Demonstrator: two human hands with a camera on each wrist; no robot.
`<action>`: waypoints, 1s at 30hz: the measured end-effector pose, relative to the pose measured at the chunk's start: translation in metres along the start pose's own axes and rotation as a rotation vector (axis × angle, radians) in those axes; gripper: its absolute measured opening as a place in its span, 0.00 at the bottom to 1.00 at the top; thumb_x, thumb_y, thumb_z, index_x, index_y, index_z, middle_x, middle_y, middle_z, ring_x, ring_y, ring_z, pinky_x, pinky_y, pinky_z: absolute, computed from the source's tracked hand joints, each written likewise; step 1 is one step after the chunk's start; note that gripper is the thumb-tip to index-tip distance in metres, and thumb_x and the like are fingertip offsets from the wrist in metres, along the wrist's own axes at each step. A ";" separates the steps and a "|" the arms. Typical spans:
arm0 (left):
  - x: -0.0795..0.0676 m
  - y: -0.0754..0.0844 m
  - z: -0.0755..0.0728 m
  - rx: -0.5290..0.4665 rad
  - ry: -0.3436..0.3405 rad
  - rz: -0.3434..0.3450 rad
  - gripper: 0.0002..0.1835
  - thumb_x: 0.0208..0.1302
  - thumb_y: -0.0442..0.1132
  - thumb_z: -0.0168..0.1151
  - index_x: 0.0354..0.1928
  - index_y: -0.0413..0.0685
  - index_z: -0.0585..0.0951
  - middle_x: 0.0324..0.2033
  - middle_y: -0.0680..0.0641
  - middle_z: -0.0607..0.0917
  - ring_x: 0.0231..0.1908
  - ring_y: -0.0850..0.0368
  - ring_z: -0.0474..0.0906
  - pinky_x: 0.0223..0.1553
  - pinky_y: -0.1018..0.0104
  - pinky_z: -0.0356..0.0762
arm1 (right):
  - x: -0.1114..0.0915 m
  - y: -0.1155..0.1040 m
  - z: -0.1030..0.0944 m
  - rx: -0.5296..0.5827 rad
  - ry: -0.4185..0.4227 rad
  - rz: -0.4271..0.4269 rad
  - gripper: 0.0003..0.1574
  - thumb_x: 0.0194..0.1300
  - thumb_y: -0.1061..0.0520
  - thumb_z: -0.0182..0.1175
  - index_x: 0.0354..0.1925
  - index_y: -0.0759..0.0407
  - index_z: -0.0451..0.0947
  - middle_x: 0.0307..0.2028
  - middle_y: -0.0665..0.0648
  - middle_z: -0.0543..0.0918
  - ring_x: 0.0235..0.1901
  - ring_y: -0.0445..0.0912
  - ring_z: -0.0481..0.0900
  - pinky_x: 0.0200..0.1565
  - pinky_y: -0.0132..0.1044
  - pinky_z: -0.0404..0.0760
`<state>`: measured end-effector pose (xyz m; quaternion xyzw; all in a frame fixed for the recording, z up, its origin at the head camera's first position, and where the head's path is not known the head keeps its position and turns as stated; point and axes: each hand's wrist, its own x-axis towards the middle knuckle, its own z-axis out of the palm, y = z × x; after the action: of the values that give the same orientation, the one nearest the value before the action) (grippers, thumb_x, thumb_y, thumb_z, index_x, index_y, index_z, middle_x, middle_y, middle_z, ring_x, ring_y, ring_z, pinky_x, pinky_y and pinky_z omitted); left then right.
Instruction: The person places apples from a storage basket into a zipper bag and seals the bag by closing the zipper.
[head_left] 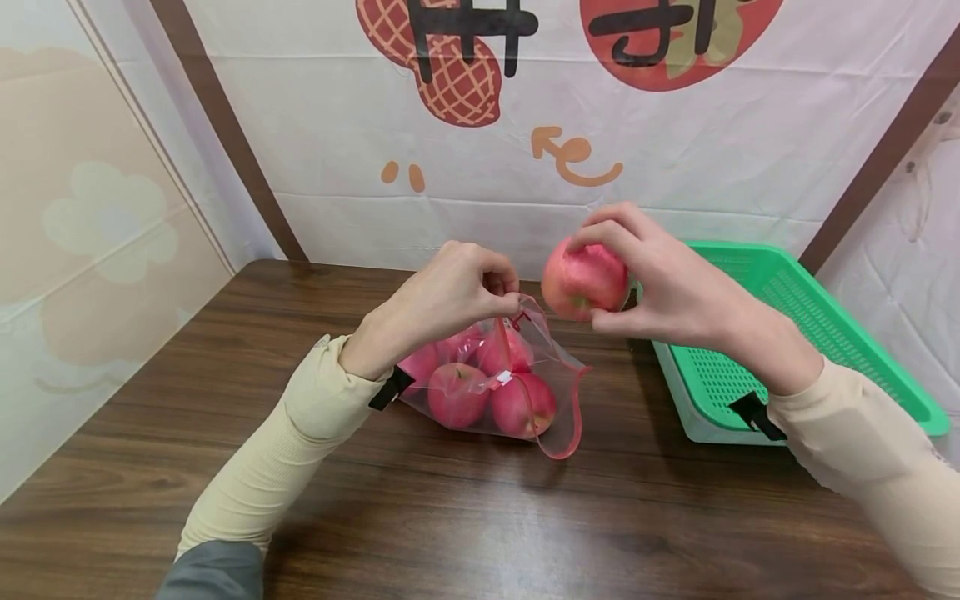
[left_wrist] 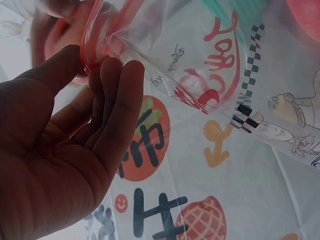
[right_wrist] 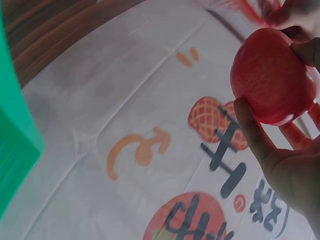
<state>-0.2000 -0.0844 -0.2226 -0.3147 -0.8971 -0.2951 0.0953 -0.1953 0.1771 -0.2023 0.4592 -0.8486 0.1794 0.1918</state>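
Observation:
A clear plastic bag (head_left: pixel 558 375) with a red-edged mouth lies on the table, its opening toward the right. Several red apples (head_left: pixel 457 396) sit inside it. My left hand (head_left: pixel 457 287) pinches the upper edge of the bag's mouth between thumb and fingers and holds it raised; the left wrist view shows the red rim (left_wrist: pixel 90 40) at the fingertips and printed drawings on the plastic. Just right of the mouth, my right hand (head_left: pixel 663 279) grips another apple (head_left: pixel 585 279) above the table. In the right wrist view that apple (right_wrist: pixel 270 75) is held between thumb and fingers.
A green plastic basket (head_left: pixel 847 333) with perforated sides stands on the right of the dark wooden table (head_left: pixel 420 517), beneath and beyond the right forearm. Behind the table hangs a white printed cloth (head_left: pixel 315 125), with another patterned panel (head_left: pixel 97 225) on the left.

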 end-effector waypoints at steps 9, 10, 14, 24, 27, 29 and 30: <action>0.001 -0.001 -0.002 -0.015 -0.018 -0.013 0.06 0.55 0.40 0.68 0.23 0.53 0.83 0.19 0.55 0.80 0.23 0.62 0.73 0.28 0.67 0.72 | -0.003 -0.026 0.017 0.090 -0.039 -0.069 0.41 0.43 0.56 0.77 0.57 0.51 0.73 0.57 0.52 0.71 0.54 0.43 0.71 0.43 0.38 0.84; 0.002 -0.001 -0.002 -0.013 -0.018 -0.017 0.06 0.56 0.40 0.68 0.23 0.53 0.83 0.19 0.55 0.80 0.23 0.62 0.73 0.28 0.67 0.72 | -0.004 -0.027 0.019 0.100 -0.047 -0.073 0.41 0.43 0.56 0.77 0.57 0.51 0.73 0.57 0.52 0.71 0.54 0.43 0.71 0.43 0.38 0.84; 0.002 0.000 -0.003 -0.010 -0.009 -0.037 0.04 0.56 0.39 0.67 0.24 0.53 0.84 0.20 0.54 0.81 0.24 0.61 0.74 0.28 0.66 0.72 | -0.006 -0.029 0.030 0.106 -0.072 -0.083 0.40 0.44 0.54 0.76 0.57 0.50 0.73 0.56 0.51 0.72 0.54 0.41 0.71 0.43 0.35 0.83; 0.003 0.000 -0.001 0.015 0.057 -0.019 0.05 0.55 0.39 0.66 0.23 0.53 0.85 0.18 0.55 0.81 0.23 0.62 0.72 0.27 0.68 0.70 | -0.008 -0.019 0.061 0.025 -0.078 -0.020 0.37 0.48 0.53 0.71 0.58 0.48 0.72 0.57 0.53 0.71 0.53 0.47 0.72 0.45 0.39 0.80; 0.004 0.000 0.000 0.013 0.080 -0.015 0.06 0.55 0.40 0.65 0.23 0.53 0.85 0.18 0.55 0.81 0.23 0.63 0.72 0.27 0.68 0.70 | -0.007 -0.023 0.072 0.002 -0.064 -0.012 0.38 0.48 0.54 0.72 0.59 0.50 0.73 0.57 0.55 0.71 0.52 0.50 0.72 0.45 0.40 0.80; 0.004 -0.001 -0.001 0.005 0.089 -0.017 0.05 0.55 0.40 0.65 0.23 0.53 0.84 0.18 0.55 0.81 0.23 0.64 0.73 0.28 0.69 0.71 | -0.006 -0.028 0.080 -0.024 -0.053 -0.021 0.37 0.48 0.53 0.72 0.58 0.51 0.73 0.57 0.56 0.71 0.51 0.51 0.72 0.46 0.41 0.78; 0.004 -0.001 -0.001 0.000 0.092 -0.019 0.05 0.55 0.39 0.65 0.23 0.53 0.84 0.18 0.56 0.81 0.23 0.64 0.73 0.28 0.69 0.71 | -0.006 -0.031 0.084 -0.034 -0.050 -0.028 0.37 0.48 0.53 0.72 0.58 0.51 0.74 0.56 0.57 0.71 0.50 0.52 0.72 0.46 0.41 0.78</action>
<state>-0.2038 -0.0832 -0.2208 -0.2924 -0.8948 -0.3099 0.1336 -0.1796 0.1247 -0.2738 0.4720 -0.8497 0.1508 0.1805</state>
